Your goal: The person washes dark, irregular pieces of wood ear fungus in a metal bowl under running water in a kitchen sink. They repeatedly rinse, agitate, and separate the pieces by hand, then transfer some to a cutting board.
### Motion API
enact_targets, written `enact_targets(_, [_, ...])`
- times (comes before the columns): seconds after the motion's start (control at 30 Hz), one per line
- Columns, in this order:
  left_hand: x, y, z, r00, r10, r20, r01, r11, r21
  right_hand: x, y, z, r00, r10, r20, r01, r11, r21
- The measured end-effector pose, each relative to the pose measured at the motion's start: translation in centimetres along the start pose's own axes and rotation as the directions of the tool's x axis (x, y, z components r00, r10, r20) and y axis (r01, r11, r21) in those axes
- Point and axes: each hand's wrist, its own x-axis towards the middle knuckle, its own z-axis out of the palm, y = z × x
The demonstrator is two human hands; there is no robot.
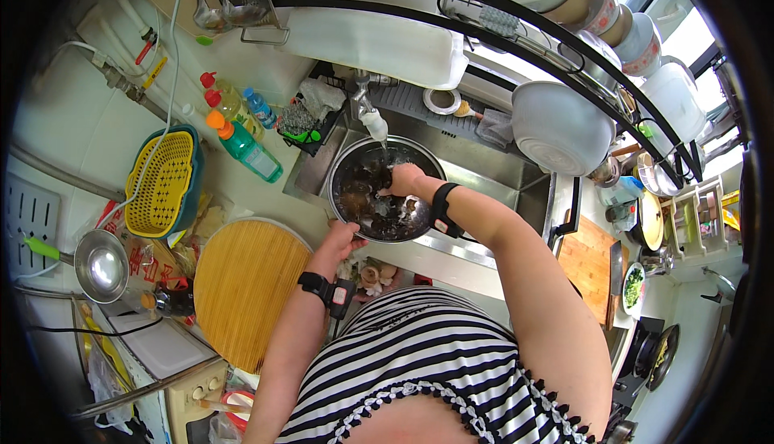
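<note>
A round metal basin (336, 211) stands over the left part of the stainless steel sink (538, 199), under a running faucet (370, 118). Water and dark, ragged pieces (380, 221), possibly wood ear mushrooms, fill it. My left hand (344, 239) holds the basin's near left rim, thumb on top and fingers beneath. Inside the basin, my right hand (404, 179) dips into the water beside the stream, touching the dark pieces. Its fingertips are partly hidden, so their grip is unclear. Both wrists wear black straps with small devices.
Left of the sink are a green detergent bottle (254, 152), a yellow-and-teal plastic basket (160, 181) and a round bamboo board (254, 287). A dish rack (423, 5) overhangs the back. At right lie a wooden cutting board (583, 262), a cleaver (615, 267) and a plate of chopped greens (634, 290).
</note>
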Motion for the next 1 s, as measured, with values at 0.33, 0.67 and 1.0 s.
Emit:
enact_targets(0.33, [0.6, -0.1, -0.4, 0.998, -0.036, 0.042, 0.037, 0.999, -0.03, 0.8, -2.1, 3.9, 0.957, -0.275, 0.094, 0.289, 0.931, -0.223])
enact_targets(0.67, [1.0, -0.4, -0.5, 0.998, -0.023, 0.062, 0.023, 1.0, -0.009, -0.3, 0.1, 0.9, 0.995, -0.066, 0.076, 0.075, 0.99, -0.12])
enact_targets(1.0, [1.2, -0.7, -0.2, 0.999, -0.014, -0.037, 0.013, 1.0, -0.028, 1.8, 4.0, 0.9, 0.982, -0.033, 0.185, -0.105, 0.722, 0.684])
